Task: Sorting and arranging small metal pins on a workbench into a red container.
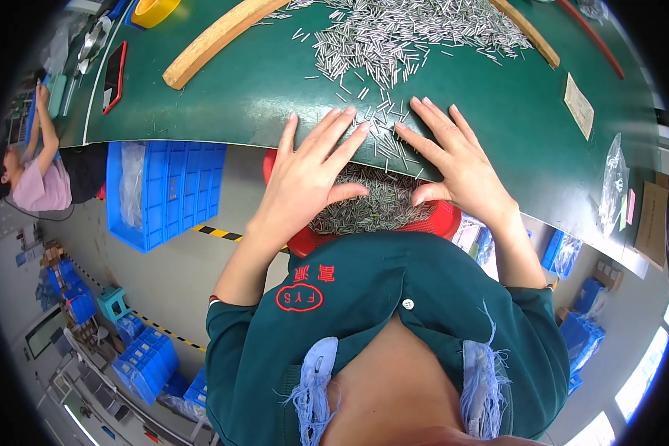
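A red-edged phone (114, 76) with a dark screen lies at the table's (223, 104) left end; a tan paper label (578, 105) (rectangular) and a clear plastic bag (613, 178) lie right.

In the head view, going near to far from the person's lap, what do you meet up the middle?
Red basket of metal pins, green table's near edge, left hand and right hand, big pile of pins.

free: bare green mat (245, 97) | blocked: wooden bar (212, 41), pin heap (394, 37)

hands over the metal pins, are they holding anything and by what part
Nothing is held. Left hand and right hand lie flat and open on the pins at the table edge.
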The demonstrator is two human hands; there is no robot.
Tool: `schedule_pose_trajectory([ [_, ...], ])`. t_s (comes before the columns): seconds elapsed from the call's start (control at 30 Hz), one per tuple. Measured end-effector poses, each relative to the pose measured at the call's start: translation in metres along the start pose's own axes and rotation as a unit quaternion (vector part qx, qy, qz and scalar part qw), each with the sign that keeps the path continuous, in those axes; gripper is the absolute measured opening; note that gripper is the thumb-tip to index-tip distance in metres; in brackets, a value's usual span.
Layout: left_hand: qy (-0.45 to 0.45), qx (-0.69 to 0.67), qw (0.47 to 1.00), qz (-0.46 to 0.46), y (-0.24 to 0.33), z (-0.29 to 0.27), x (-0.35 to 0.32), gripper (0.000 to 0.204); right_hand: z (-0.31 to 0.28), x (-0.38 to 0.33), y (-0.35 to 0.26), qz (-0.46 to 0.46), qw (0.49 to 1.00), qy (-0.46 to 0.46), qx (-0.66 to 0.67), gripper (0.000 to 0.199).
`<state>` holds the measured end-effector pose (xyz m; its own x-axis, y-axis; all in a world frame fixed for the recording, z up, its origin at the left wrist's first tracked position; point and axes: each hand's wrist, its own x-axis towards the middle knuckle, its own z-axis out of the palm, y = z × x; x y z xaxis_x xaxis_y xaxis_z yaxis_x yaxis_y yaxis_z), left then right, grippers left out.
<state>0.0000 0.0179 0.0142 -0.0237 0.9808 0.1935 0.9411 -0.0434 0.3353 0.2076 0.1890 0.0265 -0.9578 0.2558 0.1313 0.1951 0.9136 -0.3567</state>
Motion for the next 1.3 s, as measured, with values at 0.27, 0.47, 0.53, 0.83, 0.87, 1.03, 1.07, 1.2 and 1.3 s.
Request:
schedule_pose_trajectory([
  [0.27, -0.010, -0.030, 0.999, 0.043, -0.005, 0.001, -0.001, 0.078, 0.001, -0.003, 0.006, 0.002, 1.000, -0.008, 0.022, 0.095],
  [0.47, -0.001, 0.026, 1.000, 0.006, -0.005, 0.003, 0.003, 0.081, 0.004, -0.004, 0.006, 0.010, 1.000, 0.019, 0.004, 0.102],
  [0.53, -0.014, 0.021, 1.000, 0.012, -0.003, 0.001, -0.003, 0.083, 0.002, -0.011, 0.008, 0.014, 0.999, -0.003, -0.030, 0.105],
  [0.83, -0.022, -0.005, 0.998, 0.062, 0.009, 0.011, -0.026, 0.083, -0.002, -0.037, 0.005, 0.067, 0.996, 0.022, -0.046, 0.108],
  [0.87, -0.023, -0.022, 0.996, 0.087, 0.011, 0.014, -0.027, 0.080, -0.001, -0.038, 0.004, 0.072, 0.996, 0.014, -0.045, 0.106],
  [1.03, 0.017, -0.028, 0.995, 0.096, 0.017, 0.013, -0.010, 0.075, -0.004, -0.035, -0.004, 0.010, 0.998, -0.040, -0.045, 0.102],
  [1.07, 0.017, -0.028, 0.995, 0.096, 0.017, 0.015, -0.006, 0.075, -0.004, -0.032, -0.005, 0.010, 0.999, -0.029, -0.033, 0.102],
  [1.2, 0.007, -0.035, 0.992, 0.124, 0.018, 0.022, -0.002, 0.071, 0.001, -0.022, -0.002, 0.015, 1.000, -0.007, -0.016, 0.104],
  [1.3, -0.001, -0.058, 0.987, 0.153, 0.019, 0.021, -0.002, 0.065, 0.003, -0.015, 0.001, 0.013, 1.000, 0.010, -0.002, 0.105],
])
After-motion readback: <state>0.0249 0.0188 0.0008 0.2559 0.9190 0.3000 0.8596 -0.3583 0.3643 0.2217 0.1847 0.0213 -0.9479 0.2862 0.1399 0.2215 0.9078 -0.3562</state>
